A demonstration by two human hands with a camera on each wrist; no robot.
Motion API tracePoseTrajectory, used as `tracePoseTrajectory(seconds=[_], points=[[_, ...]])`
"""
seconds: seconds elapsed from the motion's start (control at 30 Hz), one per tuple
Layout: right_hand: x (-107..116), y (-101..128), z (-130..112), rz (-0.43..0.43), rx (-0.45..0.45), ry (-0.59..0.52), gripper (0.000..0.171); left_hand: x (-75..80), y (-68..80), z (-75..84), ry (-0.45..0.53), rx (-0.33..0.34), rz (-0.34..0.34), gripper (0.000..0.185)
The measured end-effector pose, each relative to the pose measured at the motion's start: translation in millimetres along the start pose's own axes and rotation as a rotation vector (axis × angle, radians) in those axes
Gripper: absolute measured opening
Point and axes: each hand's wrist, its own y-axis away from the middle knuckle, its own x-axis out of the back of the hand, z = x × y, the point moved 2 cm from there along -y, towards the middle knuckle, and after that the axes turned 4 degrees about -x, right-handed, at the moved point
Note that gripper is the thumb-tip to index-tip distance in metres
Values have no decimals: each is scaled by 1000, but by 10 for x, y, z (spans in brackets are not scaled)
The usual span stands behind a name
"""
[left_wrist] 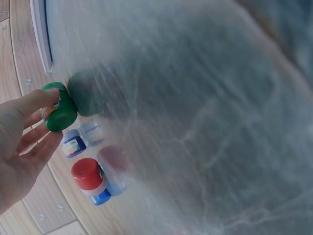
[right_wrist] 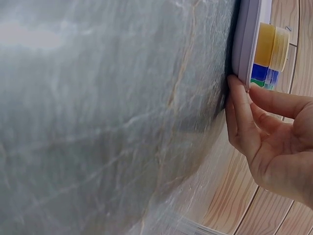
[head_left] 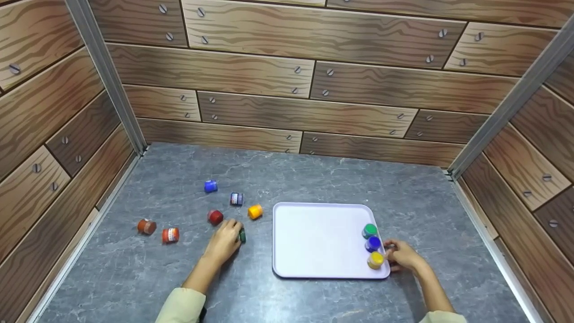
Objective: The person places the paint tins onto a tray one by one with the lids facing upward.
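Paint pots are what both hands work among: the left hand [head_left: 224,242] pinches a green-lidded pot [left_wrist: 59,107] between thumb and fingertips, just left of the white tray [head_left: 314,237] on the grey stone table [head_left: 314,179], while the right hand [head_left: 403,255] rests relaxed fingertips against the tray's right rim beside three pots standing inside it, a green pot [head_left: 369,231], a blue pot [head_left: 373,243] and a yellow pot [head_left: 376,260] in a row along that edge. Left of the tray lie loose pots: a yellow one [head_left: 255,211] nearest its corner, a red one [head_left: 215,217], a dark blue labelled one [head_left: 236,198], a bright blue one [head_left: 210,186], and two orange-red ones [head_left: 170,235] [head_left: 146,226] farthest from the tray. To do this well, I judge the left hand should keep its pinch low on the pot's body rather than on the lid, lift it clear over the tray's raised lip, and set it upright next to the row while the right hand steadies the rim so the tray does not slide. The head view gives the whole layout but hides most of the green-lidded pot behind the left hand; the left wrist view shows that grip plainly, and the right wrist view shows fingers on the tray edge, holding nothing
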Motion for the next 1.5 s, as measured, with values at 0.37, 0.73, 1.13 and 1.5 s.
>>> tracePoseTrajectory(seconds=[0.37, 0.73, 1.13, 1.5], points=[[7, -8, -1, 4, -8, 5, 42, -65, 13, -14, -30, 11, -13, 37], [14, -10, -10, 16, -17, 9, 42, -72, -20, -11, -61, 21, 34, 32], [27, -10, -26, 24, -2, 30, 40, 2, -98, 34, 33, 88, 40, 31], [7, 7, -16, 27, 1, 24, 39, 28, -173, 166, 176, 151, 48, 32]])
